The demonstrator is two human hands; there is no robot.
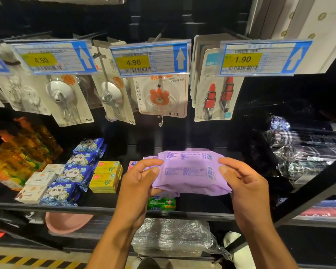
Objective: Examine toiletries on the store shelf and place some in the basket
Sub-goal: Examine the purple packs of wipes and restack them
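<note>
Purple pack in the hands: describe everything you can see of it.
The purple pack is a soft, glossy lilac pouch, its printed side with small text, barcode and QR code facing the camera. It is held roughly level before the shelf, left hand gripping its left end, right hand its right.

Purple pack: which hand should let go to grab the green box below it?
Probably the left hand: it holds the pack at the edge just above the green box, while the right hand grips the far end and could keep the pack.
</note>
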